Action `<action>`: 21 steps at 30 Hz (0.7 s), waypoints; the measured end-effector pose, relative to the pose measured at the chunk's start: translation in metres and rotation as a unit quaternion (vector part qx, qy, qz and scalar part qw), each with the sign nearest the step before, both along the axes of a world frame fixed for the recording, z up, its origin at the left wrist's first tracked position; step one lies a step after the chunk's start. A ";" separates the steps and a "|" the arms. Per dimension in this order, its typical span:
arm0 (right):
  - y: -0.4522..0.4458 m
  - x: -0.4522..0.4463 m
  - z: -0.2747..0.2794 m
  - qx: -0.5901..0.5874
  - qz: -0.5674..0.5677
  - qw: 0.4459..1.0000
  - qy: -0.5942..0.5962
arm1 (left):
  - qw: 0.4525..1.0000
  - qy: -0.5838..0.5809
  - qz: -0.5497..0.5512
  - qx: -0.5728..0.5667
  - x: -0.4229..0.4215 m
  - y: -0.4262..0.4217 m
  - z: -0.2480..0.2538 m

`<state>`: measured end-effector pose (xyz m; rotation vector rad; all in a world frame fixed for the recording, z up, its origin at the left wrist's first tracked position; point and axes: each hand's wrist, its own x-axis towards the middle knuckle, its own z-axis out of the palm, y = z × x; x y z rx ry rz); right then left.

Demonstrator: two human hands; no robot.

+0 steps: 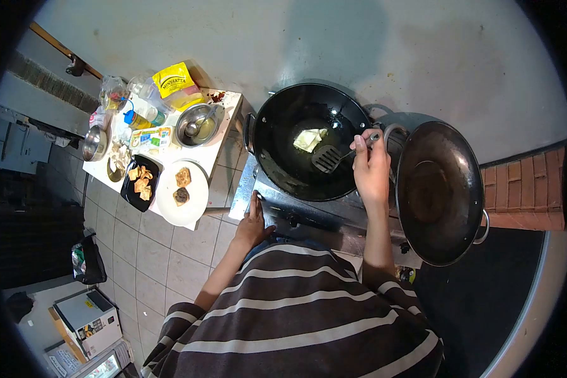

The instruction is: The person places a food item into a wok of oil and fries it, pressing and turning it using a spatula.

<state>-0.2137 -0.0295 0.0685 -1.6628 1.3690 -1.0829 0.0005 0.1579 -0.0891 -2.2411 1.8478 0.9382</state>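
Note:
A pale folded piece of food (310, 140) lies in a dark wok (283, 170) on the stove. My right hand (372, 160) is wrapped round the handle of a slotted spatula (327, 159). The spatula's black head is inside the wok, just right of the food and close to it. My left hand (253, 223) rests at the front left edge of the metal stove (315, 203), below the wok. Its fingers look stretched out, and nothing shows in it.
A second wok (440, 189) stands to the right. On the white table (223, 142) at left are a plate (195, 211) with two browned pieces, a black tray (131, 198) of fried pieces, a steel bowl (181, 129) with a ladle and a yellow pouch (175, 80).

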 end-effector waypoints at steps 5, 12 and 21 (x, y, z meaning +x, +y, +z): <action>-0.001 -0.002 0.005 0.004 0.015 0.998 0.056 | 1.000 0.006 0.012 0.014 -0.002 -0.002 0.003; 0.004 0.000 0.000 -0.009 -0.003 1.000 0.012 | 0.999 0.024 0.032 -0.007 -0.001 0.000 0.013; 0.012 0.008 -0.001 -0.076 0.014 0.997 0.014 | 0.974 0.165 0.107 -0.108 0.019 0.018 0.040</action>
